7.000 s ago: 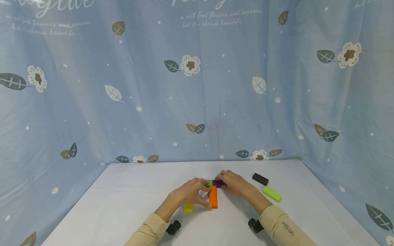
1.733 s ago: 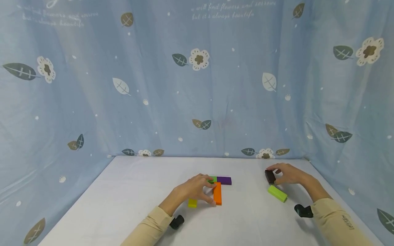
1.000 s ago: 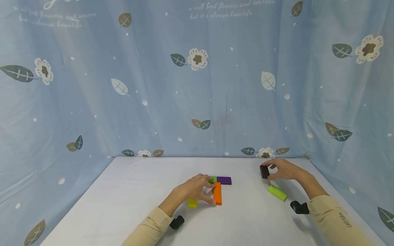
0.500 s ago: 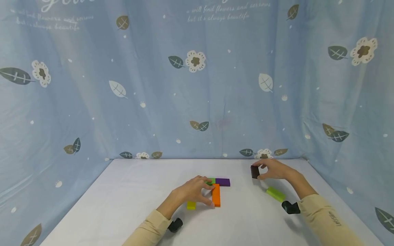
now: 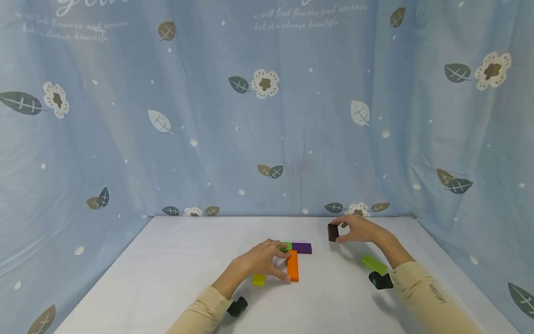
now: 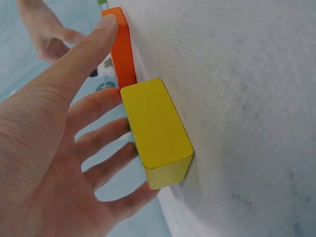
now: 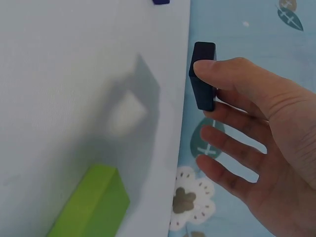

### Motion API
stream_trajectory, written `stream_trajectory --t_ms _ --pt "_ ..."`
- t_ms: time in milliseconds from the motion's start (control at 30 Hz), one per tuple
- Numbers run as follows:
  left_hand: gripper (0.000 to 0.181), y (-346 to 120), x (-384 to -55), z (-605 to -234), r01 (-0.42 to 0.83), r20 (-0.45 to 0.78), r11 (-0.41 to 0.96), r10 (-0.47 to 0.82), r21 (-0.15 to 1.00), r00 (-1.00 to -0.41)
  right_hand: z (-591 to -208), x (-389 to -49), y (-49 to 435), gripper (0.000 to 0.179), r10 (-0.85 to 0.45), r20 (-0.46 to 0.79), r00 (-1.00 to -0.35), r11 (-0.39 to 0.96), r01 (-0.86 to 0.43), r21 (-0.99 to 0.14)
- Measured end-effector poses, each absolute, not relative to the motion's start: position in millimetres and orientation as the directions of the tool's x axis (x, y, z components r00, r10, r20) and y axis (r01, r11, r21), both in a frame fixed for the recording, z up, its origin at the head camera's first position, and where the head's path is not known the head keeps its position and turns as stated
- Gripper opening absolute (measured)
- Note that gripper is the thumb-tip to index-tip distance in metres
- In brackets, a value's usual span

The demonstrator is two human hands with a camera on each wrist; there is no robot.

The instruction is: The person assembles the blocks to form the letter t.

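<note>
My right hand [image 5: 359, 229] pinches a black rectangular block [image 5: 333, 233] between thumb and fingers, raised above the table in both views of it. My left hand [image 5: 260, 260] arches low over a group of blocks with its fingers spread. Its thumb tip touches the orange block [image 5: 293, 266]; the other fingers reach along the far side of the yellow block [image 6: 155, 123]. A green block [image 5: 288, 245], mostly hidden by the left hand, lies end to end with a purple block [image 5: 302, 248]. The orange block extends toward me from beneath this pair.
A lime-green block [image 5: 373, 264] lies on the white table [image 5: 333, 301], partly behind the right wrist's black camera [image 5: 380, 280]. Another black camera [image 5: 237, 306] sits at the left wrist. A blue patterned curtain [image 5: 208, 116] encloses the back and sides.
The right hand has let go of the purple block, gripped the black block at the right and carried it up and leftward. The left hand stays over its blocks.
</note>
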State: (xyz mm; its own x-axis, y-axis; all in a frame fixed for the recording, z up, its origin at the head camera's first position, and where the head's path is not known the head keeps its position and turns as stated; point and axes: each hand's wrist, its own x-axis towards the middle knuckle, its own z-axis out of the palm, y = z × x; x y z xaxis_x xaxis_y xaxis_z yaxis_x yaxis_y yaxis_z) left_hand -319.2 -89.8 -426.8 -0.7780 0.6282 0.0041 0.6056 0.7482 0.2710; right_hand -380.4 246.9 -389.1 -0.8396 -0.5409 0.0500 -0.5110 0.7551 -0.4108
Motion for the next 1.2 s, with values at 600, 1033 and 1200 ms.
stream_trajectory --t_ms 600,1033,1200 --pt "0.072 -87 -320 -427 0.602 0.000 0.751 0.626 0.271 -0.780 -391 -386 215 0.055 -0.520 0.052 -0.853 0.775 -0.496 -0.392" --pt "0.073 -88 -321 -428 0.597 -0.004 0.758 0.620 0.262 -0.785 -398 -387 194 0.053 -0.579 0.095 -0.810 0.716 -0.560 -0.416" --pt "0.073 -88 -322 -430 0.626 0.017 0.737 0.644 0.255 -0.765 -401 -387 186 0.052 -0.587 0.103 -0.803 0.712 -0.573 -0.405"
